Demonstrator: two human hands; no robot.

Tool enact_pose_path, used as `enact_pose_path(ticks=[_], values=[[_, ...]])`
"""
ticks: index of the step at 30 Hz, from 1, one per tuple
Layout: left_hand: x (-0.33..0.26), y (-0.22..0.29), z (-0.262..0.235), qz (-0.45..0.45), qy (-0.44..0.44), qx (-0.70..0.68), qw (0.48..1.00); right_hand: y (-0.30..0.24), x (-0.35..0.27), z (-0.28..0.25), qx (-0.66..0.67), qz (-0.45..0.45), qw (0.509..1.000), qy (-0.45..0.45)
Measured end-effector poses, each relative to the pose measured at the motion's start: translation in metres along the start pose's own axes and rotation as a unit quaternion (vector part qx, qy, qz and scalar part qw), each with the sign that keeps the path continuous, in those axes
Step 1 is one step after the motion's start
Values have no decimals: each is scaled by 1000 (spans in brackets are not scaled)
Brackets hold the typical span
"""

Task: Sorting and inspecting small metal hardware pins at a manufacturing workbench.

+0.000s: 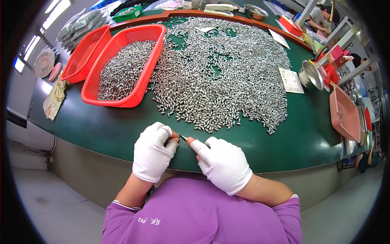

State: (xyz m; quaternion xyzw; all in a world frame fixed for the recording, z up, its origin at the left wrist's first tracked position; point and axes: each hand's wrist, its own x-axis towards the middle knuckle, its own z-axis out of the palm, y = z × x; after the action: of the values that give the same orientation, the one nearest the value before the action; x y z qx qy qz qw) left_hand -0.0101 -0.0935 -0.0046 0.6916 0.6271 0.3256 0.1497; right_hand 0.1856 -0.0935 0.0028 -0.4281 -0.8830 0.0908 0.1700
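Note:
Both my hands wear white gloves with bare fingertips and meet near the table's front edge. My left hand (pixel 153 152) is closed in a pinch; whatever sits between its thumb and finger is too small to make out. My right hand (pixel 224 166) grips a thin tool with a yellowish handle (pixel 185 139), its dark tip reaching the left fingertips. Just beyond the hands spreads a wide layer of small silvery oval metal pieces (pixel 227 77) on the green tabletop (pixel 122 122). More pieces (pixel 126 71) are heaped in a red plastic basket (pixel 131 101) at the left.
Behind that basket stands another red basket (pixel 83 61). A cloth (pixel 55 99) hangs over the left edge. To the right lie a paper slip (pixel 291 80), a metal bowl (pixel 312 75) and a pink tray (pixel 344 116). A wooden ledge (pixel 162 17) borders the back. Another person (pixel 320 18) sits far right.

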Motion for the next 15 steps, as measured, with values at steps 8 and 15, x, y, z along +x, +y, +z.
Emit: enact_pose_path(ticks=[8, 15], values=[[2, -2, -1, 24, 3, 11, 1000, 3, 3, -1, 27, -24, 999, 6], [4, 2, -1, 40, 6, 34, 999, 1, 3, -3, 31, 2, 999, -34]])
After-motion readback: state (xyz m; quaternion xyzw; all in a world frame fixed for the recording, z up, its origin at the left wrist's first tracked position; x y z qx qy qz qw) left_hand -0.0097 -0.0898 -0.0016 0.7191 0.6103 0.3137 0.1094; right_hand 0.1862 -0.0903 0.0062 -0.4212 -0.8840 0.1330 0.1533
